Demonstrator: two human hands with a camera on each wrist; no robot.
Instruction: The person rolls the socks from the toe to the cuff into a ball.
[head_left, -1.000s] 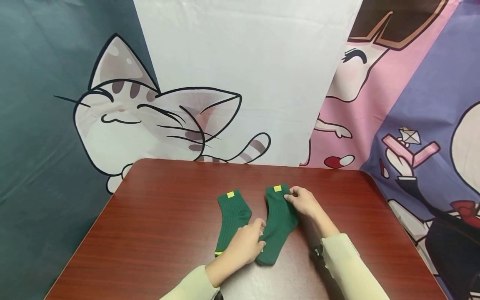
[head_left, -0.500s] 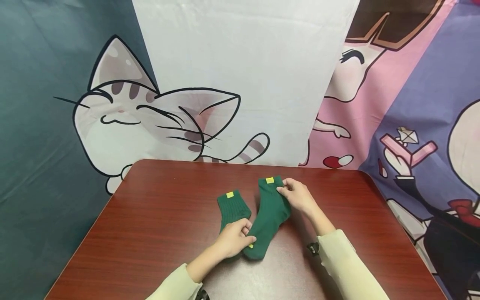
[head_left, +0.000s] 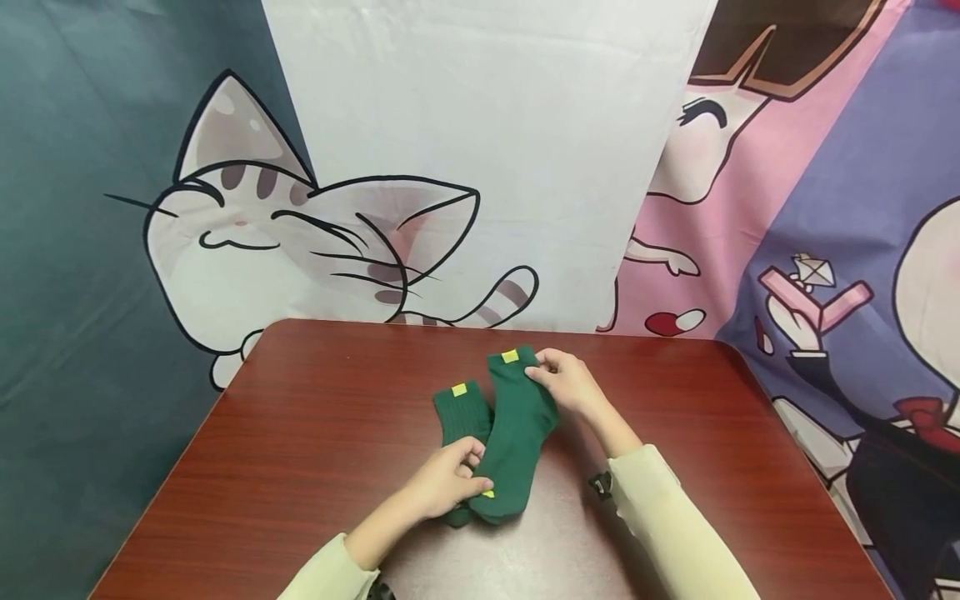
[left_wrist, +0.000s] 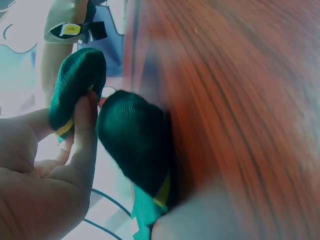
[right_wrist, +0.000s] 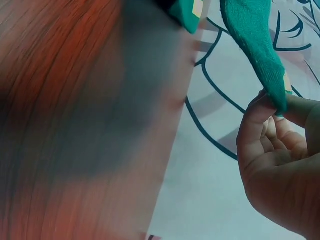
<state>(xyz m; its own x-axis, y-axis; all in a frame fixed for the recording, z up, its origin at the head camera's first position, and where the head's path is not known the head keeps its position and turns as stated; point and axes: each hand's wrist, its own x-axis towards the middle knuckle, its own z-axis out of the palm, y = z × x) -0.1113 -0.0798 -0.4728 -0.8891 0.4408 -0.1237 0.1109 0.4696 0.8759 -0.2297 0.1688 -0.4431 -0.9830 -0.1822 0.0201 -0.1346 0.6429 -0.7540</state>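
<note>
A green ribbed sock [head_left: 517, 433] with a yellow tag at its cuff is held up between both hands. The left hand [head_left: 444, 482] pinches it near the toe, where a yellow stripe [left_wrist: 65, 127] shows. At the cuff, the thumb and fingers of the right hand [head_left: 567, 379] pinch the edge; the right wrist view shows this hand [right_wrist: 280, 150] gripping the cuff corner. A second green sock [head_left: 461, 412] lies on the table beneath, its cuff and tag pointing away. The held sock overlaps its right side in the head view, and the left hand hides part of its foot.
A glossy reddish-brown table [head_left: 315, 450] carries the socks. Behind it hangs a cloth backdrop [head_left: 487, 100] printed with a cartoon cat and other figures. A dark strap [head_left: 602, 485] sits at the right wrist, below a pale sleeve [head_left: 667, 517].
The left hand has taken hold of the right-hand sock's toe end. Both hands have lifted that sock and carried it left, so it now overlaps the other sock, which stays put.
</note>
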